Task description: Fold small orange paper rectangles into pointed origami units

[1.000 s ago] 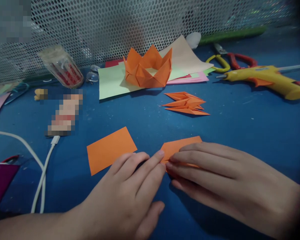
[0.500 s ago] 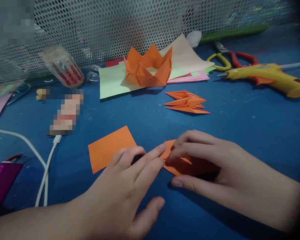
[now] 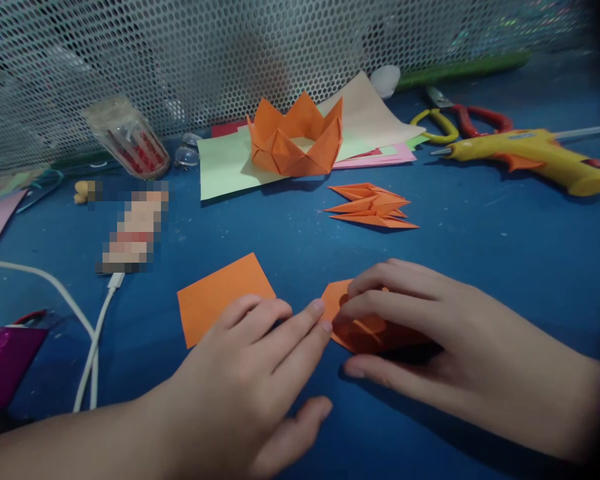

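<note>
Roughly crosswise, folded orange paper (image 3: 336, 297) lies beneath the right hand (image 3: 463, 337), thumb and fingers apart, its left end touching the left hand (image 3: 245, 373), thumb likewise spread.

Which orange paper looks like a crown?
The pointed ring over the pale green sheet; the flat piece, folded spikes and paper under the right hand lie low.

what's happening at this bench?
A person is working a folded piece of orange paper on a blue table. The left hand has its fingertips at the paper's left end; the right hand arches over the rest, hiding much of it. A flat orange sheet lies partly hidden by the left hand. Beyond are pointed orange folded pieces and an orange paper crown.
</note>
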The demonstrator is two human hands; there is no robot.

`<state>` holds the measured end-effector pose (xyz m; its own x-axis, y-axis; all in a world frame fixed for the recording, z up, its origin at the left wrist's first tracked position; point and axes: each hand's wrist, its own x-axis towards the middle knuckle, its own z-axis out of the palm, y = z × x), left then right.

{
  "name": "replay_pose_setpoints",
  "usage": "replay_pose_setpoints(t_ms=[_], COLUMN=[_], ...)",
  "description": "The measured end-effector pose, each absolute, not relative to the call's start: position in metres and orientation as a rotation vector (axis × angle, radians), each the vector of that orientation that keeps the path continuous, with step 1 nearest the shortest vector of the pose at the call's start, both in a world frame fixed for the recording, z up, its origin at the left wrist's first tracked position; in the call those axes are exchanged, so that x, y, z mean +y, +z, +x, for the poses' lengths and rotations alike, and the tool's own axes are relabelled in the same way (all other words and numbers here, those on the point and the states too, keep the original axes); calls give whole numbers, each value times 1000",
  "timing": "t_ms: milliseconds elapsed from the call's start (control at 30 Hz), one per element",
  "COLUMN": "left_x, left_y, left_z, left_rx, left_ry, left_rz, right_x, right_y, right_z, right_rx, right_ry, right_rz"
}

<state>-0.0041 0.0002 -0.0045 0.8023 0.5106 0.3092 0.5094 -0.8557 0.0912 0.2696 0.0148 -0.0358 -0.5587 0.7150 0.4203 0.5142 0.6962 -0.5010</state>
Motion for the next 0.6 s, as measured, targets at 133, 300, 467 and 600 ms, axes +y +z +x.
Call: replay_pose_setpoints(t_ms=[133, 300, 467, 600], left_x=[-2, -1, 1, 8], left_y=[-2, -3, -3, -7], left_z=[-2, -3, -7, -3], left_rx=[800, 830, 835, 859], left_ry=[568, 604, 565, 524], left_rz=[3138, 3039, 2901, 2734], right_x=[17, 20, 23, 24], right_y=[-32, -28, -29, -28], right_z=[269, 272, 274, 269], right_rx=[-2379, -2494, -2505, -2468], right_ry=[313, -1, 10, 123], right_rz=[-858, -695, -628, -724])
